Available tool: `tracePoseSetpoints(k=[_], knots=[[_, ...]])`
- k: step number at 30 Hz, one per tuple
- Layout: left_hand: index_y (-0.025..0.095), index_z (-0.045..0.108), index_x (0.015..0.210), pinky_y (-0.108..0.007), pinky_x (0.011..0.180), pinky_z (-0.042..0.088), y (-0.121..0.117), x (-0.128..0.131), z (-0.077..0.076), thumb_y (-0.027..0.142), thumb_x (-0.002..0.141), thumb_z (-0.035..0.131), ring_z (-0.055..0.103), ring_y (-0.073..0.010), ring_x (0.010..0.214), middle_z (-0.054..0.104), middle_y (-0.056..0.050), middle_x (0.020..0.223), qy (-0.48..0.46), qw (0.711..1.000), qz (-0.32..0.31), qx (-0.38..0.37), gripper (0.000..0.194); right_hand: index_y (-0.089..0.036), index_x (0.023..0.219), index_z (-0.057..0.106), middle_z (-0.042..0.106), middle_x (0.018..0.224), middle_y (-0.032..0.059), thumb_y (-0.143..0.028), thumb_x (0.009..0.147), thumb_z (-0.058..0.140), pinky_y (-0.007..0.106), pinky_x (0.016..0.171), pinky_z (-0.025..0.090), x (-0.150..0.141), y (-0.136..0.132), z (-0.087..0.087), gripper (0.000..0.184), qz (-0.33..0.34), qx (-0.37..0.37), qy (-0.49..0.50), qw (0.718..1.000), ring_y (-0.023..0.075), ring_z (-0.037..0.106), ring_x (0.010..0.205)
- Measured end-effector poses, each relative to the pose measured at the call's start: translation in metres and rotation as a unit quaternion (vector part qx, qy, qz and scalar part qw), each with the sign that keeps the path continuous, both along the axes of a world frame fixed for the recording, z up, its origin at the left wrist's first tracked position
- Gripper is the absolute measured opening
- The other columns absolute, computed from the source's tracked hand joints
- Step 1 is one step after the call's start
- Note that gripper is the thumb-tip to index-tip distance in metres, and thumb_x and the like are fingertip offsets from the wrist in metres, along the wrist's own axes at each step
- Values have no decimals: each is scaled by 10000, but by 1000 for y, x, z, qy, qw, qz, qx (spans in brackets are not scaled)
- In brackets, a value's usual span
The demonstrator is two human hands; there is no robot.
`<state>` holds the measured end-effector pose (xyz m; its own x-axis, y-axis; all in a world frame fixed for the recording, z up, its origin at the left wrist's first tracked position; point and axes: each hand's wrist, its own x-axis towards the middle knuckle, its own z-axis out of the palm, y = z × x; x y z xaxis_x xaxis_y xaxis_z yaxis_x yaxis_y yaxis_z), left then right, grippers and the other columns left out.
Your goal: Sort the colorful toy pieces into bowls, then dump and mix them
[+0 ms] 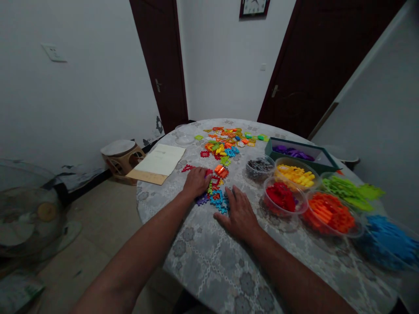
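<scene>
My left hand [197,181] lies palm down over the left side of a small cluster of interlocking plastic pieces, its fingertips at some red and purple ones. My right hand [240,213] rests on the table to the right of that cluster, thumb spread from the fingers, holding nothing that I can see. Between the hands are blue toothed pieces [218,200], a purple piece [202,199] and some green and red ones. Just beyond them sits an orange piece [221,171]. What is under my left palm is hidden.
Mixed loose pieces [225,141] spread across the far table. To the right stand round tubs of black [260,165], yellow [296,175], red [281,196], green, orange [330,213] and blue pieces, plus a green box [322,159] with purple ones. An open booklet [160,160] lies left.
</scene>
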<state>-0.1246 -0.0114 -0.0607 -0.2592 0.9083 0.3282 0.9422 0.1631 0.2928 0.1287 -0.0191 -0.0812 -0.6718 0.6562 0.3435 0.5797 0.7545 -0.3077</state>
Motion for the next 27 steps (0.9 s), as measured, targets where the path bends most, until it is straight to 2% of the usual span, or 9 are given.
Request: tracePoseSetpoints(k=[5, 9, 12, 16, 20, 22, 24, 27], knots=[[216, 687, 1323, -435, 1156, 428, -8, 24, -2, 403, 1093, 486, 590, -275, 1264, 697, -127, 1295, -15, 1000, -21, 4, 358, -145, 1655, 380, 341, 1718, 283, -567, 931, 732, 650, 1280, 323, -1, 1, 0, 909, 2, 9, -1, 1000, 435, 343, 1600], [226, 678, 1288, -459, 1122, 460, -16, 40, -2, 379, 1085, 498, 592, -282, 1253, 672, -128, 1298, -27, 1000, 7, 11, 312, -169, 1644, 407, 373, 1697, 260, -533, 931, 736, 639, 1278, 339, -1, 0, -2, 866, 6, 24, 15, 1000, 435, 363, 1582], [244, 641, 1316, -441, 1118, 484, -18, 47, -1, 325, 1039, 578, 598, -265, 1266, 647, -111, 1314, -83, 995, 30, 36, 295, -189, 1609, 455, 400, 1677, 244, -517, 930, 727, 649, 1265, 357, -1, 0, -2, 802, 2, 23, 29, 999, 431, 377, 1567], [210, 581, 1407, -392, 1104, 515, -18, 53, 2, 238, 958, 648, 643, -235, 1233, 619, -118, 1353, -212, 972, 54, 84, 455, -177, 1578, 495, 425, 1649, 240, -498, 924, 724, 636, 1259, 375, -2, 0, 0, 763, 0, 15, 33, 999, 427, 396, 1545], [149, 491, 1534, -377, 1057, 542, -16, 55, 5, 202, 939, 637, 688, -222, 1113, 692, -98, 1214, -268, 957, 87, 76, 615, -141, 1553, 518, 430, 1633, 257, -431, 934, 689, 632, 1258, 383, -2, 0, 1, 705, 2, 22, 40, 999, 426, 396, 1533], [162, 567, 1466, -373, 1062, 542, -16, 56, 6, 195, 934, 634, 692, -217, 1105, 687, -101, 1222, -258, 960, 88, 69, 537, -137, 1528, 535, 441, 1619, 258, -392, 930, 672, 636, 1251, 390, -2, 1, 0, 665, 2, 26, 47, 999, 426, 400, 1522], [175, 667, 1307, -368, 1064, 541, -16, 57, 7, 223, 934, 648, 692, -218, 1109, 661, -120, 1270, -243, 964, 87, 66, 376, -129, 1509, 540, 468, 1588, 256, -346, 919, 661, 632, 1240, 407, -2, 2, -2, 641, 2, 28, 60, 998, 419, 420, 1496], [189, 709, 1091, -385, 1060, 535, -17, 60, 8, 276, 931, 679, 687, -239, 1124, 679, -118, 1210, -231, 968, 81, 58, 185, -114, 1507, 523, 515, 1525, 256, -288, 899, 648, 630, 1218, 432, -2, 5, -4, 645, 4, 28, 81, 996, 409, 456, 1444]])
